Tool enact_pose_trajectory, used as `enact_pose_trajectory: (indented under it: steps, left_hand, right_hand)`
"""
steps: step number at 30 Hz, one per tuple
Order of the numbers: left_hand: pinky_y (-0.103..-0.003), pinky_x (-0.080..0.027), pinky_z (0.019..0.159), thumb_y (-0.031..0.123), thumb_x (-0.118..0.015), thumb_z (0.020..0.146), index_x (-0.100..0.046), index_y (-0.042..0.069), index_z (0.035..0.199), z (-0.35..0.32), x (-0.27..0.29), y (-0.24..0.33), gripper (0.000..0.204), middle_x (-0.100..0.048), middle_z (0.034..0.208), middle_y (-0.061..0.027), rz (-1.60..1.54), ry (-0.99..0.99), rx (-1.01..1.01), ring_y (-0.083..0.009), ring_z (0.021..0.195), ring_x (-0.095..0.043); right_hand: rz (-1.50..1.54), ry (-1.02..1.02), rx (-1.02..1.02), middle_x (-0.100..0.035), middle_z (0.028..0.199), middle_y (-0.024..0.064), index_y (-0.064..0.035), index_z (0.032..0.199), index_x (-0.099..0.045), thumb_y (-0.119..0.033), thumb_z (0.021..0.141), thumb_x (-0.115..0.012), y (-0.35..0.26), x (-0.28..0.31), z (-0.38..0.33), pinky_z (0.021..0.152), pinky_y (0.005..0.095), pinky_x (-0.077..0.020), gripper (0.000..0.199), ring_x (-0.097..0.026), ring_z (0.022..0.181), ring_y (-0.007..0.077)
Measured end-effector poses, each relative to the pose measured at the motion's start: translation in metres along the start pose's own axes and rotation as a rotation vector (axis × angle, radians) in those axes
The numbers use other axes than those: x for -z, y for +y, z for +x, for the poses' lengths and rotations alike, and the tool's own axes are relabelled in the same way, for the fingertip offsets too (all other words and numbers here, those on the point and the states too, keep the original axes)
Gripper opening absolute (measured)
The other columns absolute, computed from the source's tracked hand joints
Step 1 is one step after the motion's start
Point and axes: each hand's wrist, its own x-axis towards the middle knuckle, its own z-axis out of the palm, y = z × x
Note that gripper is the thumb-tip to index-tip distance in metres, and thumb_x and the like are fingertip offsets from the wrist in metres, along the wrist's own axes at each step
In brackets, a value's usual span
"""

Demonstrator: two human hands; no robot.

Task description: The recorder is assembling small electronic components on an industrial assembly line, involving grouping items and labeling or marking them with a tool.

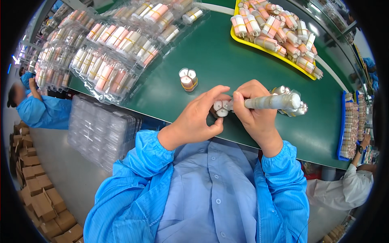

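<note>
My left hand (193, 118) is closed around a small bundle of white-topped cylinders (221, 108), steadying it near the table's front edge. My right hand (256, 115) grips a thick, whitish, tube-shaped tool (275, 101), tilted sideways. Its narrow tip meets the top of the bundle, or hovers just over it; I cannot tell which. Beyond my left hand stands another upright bundle (188, 79) of white-topped cylinders with a yellow band round it. More white-topped cylinders (302, 108) stand just right of my right hand, partly hidden by the tool.
A green table (170, 101) lies before me. Clear plastic trays of banded cylinders (109, 73) are stacked at left, above empty clear trays (99, 131). A yellow tray (259, 47) heaped with bundles stands far right. A blue tray (341, 133) is at right. Co-workers sit on both sides.
</note>
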Motion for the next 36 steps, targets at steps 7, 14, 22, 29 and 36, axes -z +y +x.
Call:
enact_pose_trajectory:
  steps: [7, 14, 22, 29, 36]
  left_hand:
    - [-0.037, -0.055, 0.088, 0.001, -0.083, 0.074, -0.049, 0.002, 0.139, 0.005, -0.005, 0.005, 0.073, -0.067, 0.110, -0.0140, 0.125, 0.131, -0.117, -0.0305, 0.100, -0.068]
    - [-0.036, -0.055, 0.088, 0.007, -0.085, 0.077, -0.057, 0.001, 0.132, -0.005, -0.002, 0.002, 0.062, -0.066, 0.112, -0.0133, 0.170, 0.177, 0.026, -0.0270, 0.101, -0.068]
    - [-0.040, -0.049, 0.107, 0.003, -0.065, 0.098, -0.046, -0.001, 0.146, -0.022, 0.016, 0.005, 0.052, -0.061, 0.134, -0.0168, -0.741, 0.123, 0.245, -0.0255, 0.124, -0.061]
    - [-0.037, -0.050, 0.103, 0.000, -0.068, 0.094, -0.047, -0.001, 0.142, -0.044, 0.042, -0.001, 0.053, -0.062, 0.125, -0.0129, -0.097, 0.395, 0.104, -0.0210, 0.117, -0.061]
    - [-0.036, -0.052, 0.091, 0.001, -0.077, 0.080, -0.053, 0.003, 0.135, -0.019, 0.049, -0.012, 0.060, -0.059, 0.118, -0.0137, 0.436, 0.511, 0.044, -0.0256, 0.106, -0.064]
  right_hand:
    - [-0.042, -0.050, -0.031, -0.062, 0.075, 0.0098, -0.0012, 0.080, -0.063, -0.002, 0.085, -0.074, 0.001, -0.002, 0.000, 0.056, 0.0359, -0.0469, 0.013, -0.060, 0.064, 0.0235]
    - [0.050, 0.141, 0.106, -0.064, 0.077, 0.0097, -0.0007, 0.082, -0.061, 0.002, 0.087, -0.071, 0.003, 0.001, 0.003, 0.057, 0.0343, -0.0476, 0.012, -0.061, 0.066, 0.0221]
    - [-0.001, 0.143, 0.125, -0.064, 0.078, 0.0084, -0.0012, 0.084, -0.060, 0.002, 0.089, -0.070, -0.002, 0.007, 0.000, 0.057, 0.0333, -0.0473, 0.012, -0.060, 0.066, 0.0201]
    - [-0.020, 0.058, 0.125, -0.063, 0.077, 0.0082, -0.0024, 0.081, -0.060, 0.001, 0.088, -0.072, -0.002, 0.001, -0.006, 0.056, 0.0341, -0.0475, 0.014, -0.061, 0.065, 0.0209]
    - [-0.055, -0.061, 0.066, -0.061, 0.076, 0.0108, -0.0031, 0.081, -0.059, -0.002, 0.085, -0.074, -0.001, -0.009, -0.012, 0.054, 0.0369, -0.0477, 0.015, -0.060, 0.062, 0.0266]
